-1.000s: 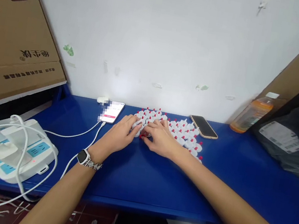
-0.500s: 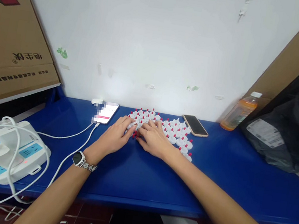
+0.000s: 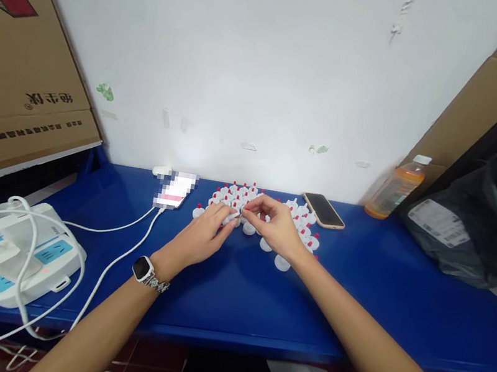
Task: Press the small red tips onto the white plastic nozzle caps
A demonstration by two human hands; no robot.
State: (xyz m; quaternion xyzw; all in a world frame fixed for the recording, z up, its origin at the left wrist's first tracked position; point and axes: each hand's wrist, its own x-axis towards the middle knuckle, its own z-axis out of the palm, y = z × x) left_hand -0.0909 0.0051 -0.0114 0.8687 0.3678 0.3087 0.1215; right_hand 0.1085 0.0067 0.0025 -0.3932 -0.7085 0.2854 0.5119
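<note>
Several small white nozzle caps point(image 3: 238, 194), most with red tips, stand in a cluster on the blue table in front of the wall. In the middle of them, my left hand point(image 3: 208, 230) is closed around one white nozzle cap point(image 3: 231, 216), only partly visible between thumb and fingers. My right hand point(image 3: 274, 223) pinches with thumb and forefinger right at the tip of that cap. What lies between those fingertips is too small to make out. Under and beside the right hand are more white caps point(image 3: 282, 263), some without a visible red tip.
A phone with a lit screen point(image 3: 176, 190) lies at left on a white cable, near a white power strip point(image 3: 43, 260). Behind the caps at right is a dark phone point(image 3: 324, 210). An orange drink bottle point(image 3: 396, 187) and a black plastic bag point(image 3: 484, 217) stand farther right.
My hands have come up from the pile with a white cap in the left. The right fingers have drawn into a pinch at its tip. Some caps have shifted toward me.
</note>
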